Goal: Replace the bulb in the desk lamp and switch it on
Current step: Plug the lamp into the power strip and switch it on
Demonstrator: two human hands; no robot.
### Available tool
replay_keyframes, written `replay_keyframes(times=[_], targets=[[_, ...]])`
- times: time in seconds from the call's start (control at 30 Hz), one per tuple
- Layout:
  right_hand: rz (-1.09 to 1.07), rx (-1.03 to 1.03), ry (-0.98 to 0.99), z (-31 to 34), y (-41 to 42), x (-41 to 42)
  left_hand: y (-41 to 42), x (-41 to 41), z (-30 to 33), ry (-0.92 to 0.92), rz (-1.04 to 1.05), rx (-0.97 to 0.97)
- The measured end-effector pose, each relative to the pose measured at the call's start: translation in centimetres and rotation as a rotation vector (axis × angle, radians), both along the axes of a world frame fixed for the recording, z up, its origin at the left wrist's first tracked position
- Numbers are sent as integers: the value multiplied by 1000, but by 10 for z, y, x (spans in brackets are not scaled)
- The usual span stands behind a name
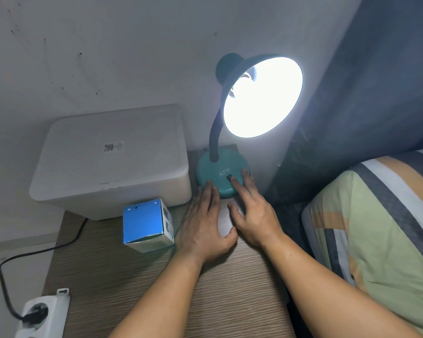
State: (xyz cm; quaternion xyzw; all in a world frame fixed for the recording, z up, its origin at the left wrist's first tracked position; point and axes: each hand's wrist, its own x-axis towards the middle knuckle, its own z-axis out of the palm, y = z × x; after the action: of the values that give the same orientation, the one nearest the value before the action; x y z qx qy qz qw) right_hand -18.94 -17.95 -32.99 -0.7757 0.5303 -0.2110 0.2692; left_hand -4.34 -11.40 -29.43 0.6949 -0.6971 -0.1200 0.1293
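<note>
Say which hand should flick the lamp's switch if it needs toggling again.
Right. The right hand has a fingertip at the switch on the lamp base; the left hand only rests at the base's edge.

Scuffed white wall (95, 45), wood-grain table (230, 289), white lidded storage box (112, 154), dark curtain (376, 93), striped pillow (376, 228), white power strip (44, 313)

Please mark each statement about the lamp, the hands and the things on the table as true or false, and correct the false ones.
1. The lamp is lit. True.
2. The right hand has a finger at the switch on the lamp base. True.
3. The left hand holds the blue box. False: it lies flat beside the base, empty.
4. The white container is open. False: its lid is on.
5. A plug sits in the power strip. True.
</note>
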Motion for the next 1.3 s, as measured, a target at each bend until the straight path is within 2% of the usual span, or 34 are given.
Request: replay_keyframes(times=[1.3], targets=[[1, 8, -25, -1, -1, -1, -2, 6, -2, -88, -65, 79]])
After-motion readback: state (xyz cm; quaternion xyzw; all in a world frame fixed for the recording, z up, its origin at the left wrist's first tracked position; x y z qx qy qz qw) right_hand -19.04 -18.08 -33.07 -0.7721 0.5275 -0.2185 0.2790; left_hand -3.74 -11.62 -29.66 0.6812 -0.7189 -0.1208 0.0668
